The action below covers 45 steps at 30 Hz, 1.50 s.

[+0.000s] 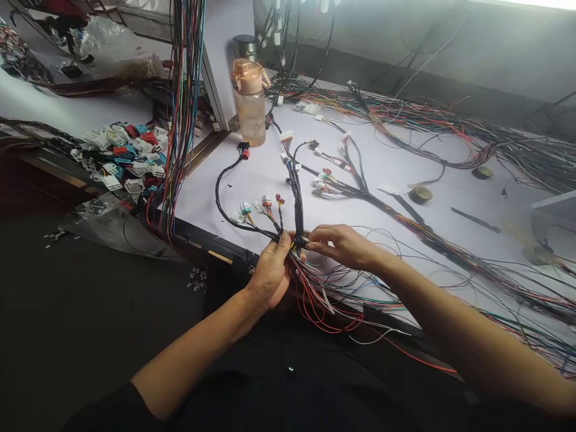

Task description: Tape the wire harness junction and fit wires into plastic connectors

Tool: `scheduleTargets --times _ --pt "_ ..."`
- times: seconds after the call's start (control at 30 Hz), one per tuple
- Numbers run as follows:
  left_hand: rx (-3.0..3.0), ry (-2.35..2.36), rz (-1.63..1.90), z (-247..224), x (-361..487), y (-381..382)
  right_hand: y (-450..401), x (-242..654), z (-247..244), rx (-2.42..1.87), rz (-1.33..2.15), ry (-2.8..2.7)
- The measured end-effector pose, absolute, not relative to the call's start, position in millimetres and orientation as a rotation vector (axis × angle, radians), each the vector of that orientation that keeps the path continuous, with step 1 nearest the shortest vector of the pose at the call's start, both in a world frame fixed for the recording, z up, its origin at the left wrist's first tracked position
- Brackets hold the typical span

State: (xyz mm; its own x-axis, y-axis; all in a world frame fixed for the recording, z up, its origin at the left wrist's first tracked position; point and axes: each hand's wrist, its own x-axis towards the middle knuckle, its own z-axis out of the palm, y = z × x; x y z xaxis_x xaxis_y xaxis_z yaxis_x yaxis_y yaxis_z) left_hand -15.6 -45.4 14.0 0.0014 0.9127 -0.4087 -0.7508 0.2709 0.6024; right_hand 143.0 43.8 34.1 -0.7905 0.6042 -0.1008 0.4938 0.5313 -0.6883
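At the table's front edge, my left hand is closed around the junction of a wire harness, its thumb on top. My right hand pinches at the same junction from the right; what lies between its fingertips is too small to name. Black-wrapped branches fan out from there, ending in connectors: a teal one, an orange-and-white one and a black-and-red one. Loose red, white and black wires hang below my hands over the edge.
A bottle with an orange lid stands at the back. Another wrapped harness lies to the right, near a tape roll. Hanging wires and piled connectors are at the left. Long wires cross the back.
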Motion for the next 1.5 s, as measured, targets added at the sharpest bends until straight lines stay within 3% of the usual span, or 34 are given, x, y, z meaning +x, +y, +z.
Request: scheduleTargets --times 0.3,0.5,0.67,0.97,1.23,1.5 --pt "0.184 0.954 1.356 9 -18 -45 43 108 1 -0.869 0.882 -2.464" --pt "0.192 0.968 1.470 4 -18 -46 45 119 11 -0.844 1.103 -2.339" --pt "0.158 0.962 1.501 0 -14 -47 49 114 47 -0.961 0.730 -2.376" --pt "0.141 0.934 1.468 -3 -14 -50 55 34 77 -1.308 0.174 -3.300" --pt "0.167 0.901 1.453 -6 -16 -53 64 31 78 -1.473 0.330 -3.213" --pt "0.050 0.925 1.493 2 -13 -54 37 74 62 -1.284 0.960 -2.399"
